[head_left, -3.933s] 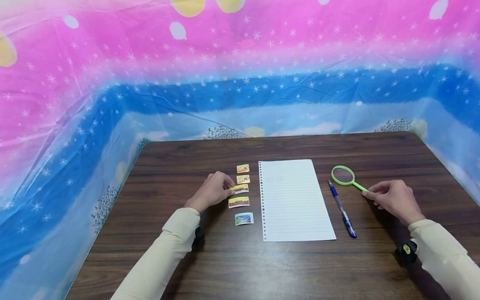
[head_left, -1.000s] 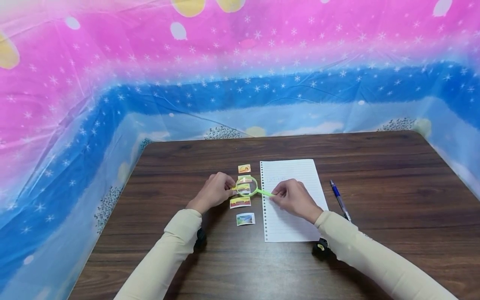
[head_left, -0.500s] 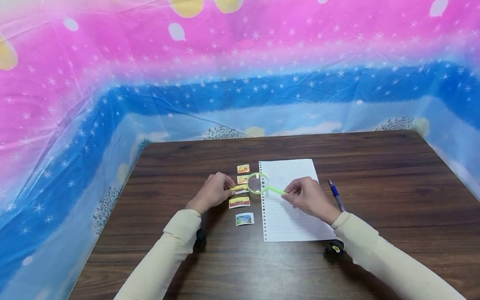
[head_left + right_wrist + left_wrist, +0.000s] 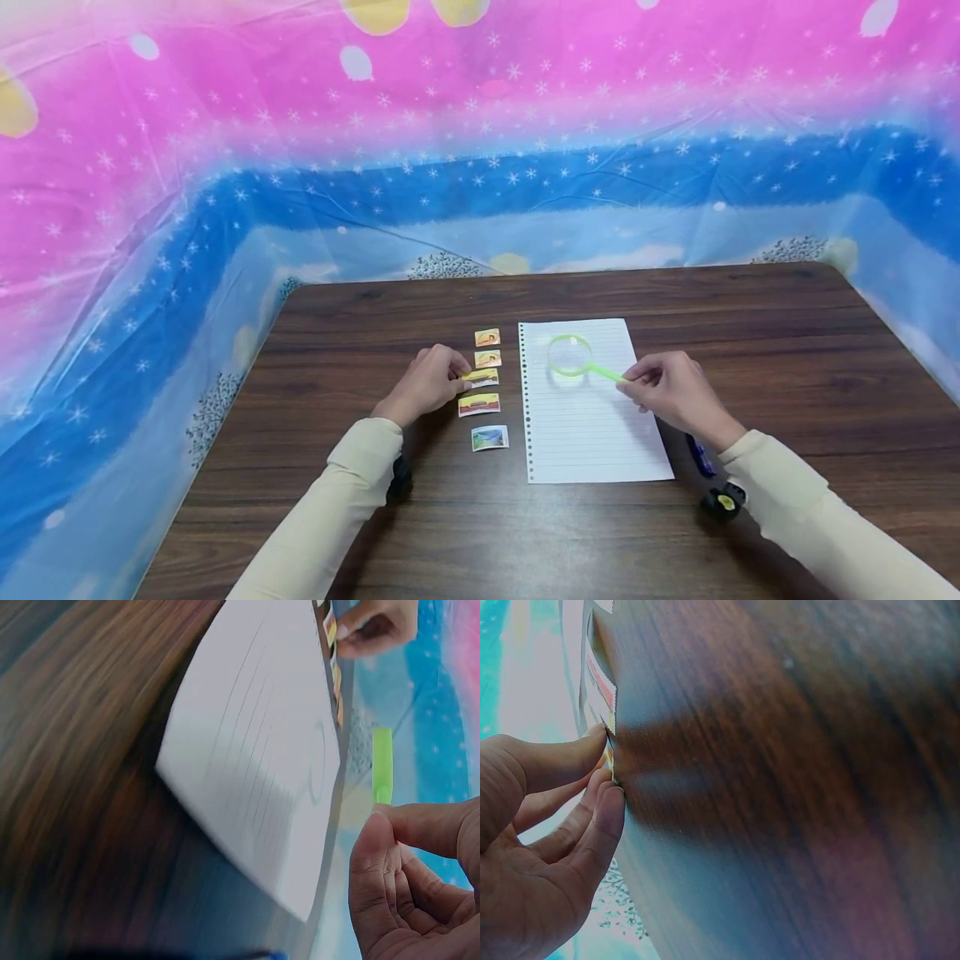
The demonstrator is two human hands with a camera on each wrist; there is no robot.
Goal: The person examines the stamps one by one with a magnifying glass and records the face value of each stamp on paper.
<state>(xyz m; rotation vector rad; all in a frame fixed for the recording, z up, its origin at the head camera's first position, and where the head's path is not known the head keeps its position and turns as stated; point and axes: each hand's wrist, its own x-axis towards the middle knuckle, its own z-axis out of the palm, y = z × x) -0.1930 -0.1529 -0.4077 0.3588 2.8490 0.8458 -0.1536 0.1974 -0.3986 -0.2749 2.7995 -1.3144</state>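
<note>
My left hand point(image 4: 426, 385) pinches the left edge of a yellow stamp point(image 4: 484, 378), which lies at the table. In the left wrist view the thumb and fingers point(image 4: 609, 810) meet at the stamp's thin edge. Between thumb and fingers, my right hand point(image 4: 682, 396) holds a green magnifying glass point(image 4: 600, 370) by its handle end. Its round lens hovers over the upper part of a lined, punched sheet of paper point(image 4: 592, 442). The right wrist view shows the green handle point(image 4: 382, 761) rising from the fingertips, with a shadow ring on the paper.
Two small orange stamps point(image 4: 487, 358) lie beyond the pinched one. A red-and-yellow stamp point(image 4: 478, 405) and a blue-green landscape stamp point(image 4: 490, 437) lie nearer. A blue pen point(image 4: 702, 457) is partly hidden under the right forearm. A patterned cloth point(image 4: 480, 192) hangs behind the table point(image 4: 375, 517).
My right hand first brought the magnifying glass from the right side over the stamps, then moved it back rightward, above the paper. The left hand has kept its pinch on the yellow stamp.
</note>
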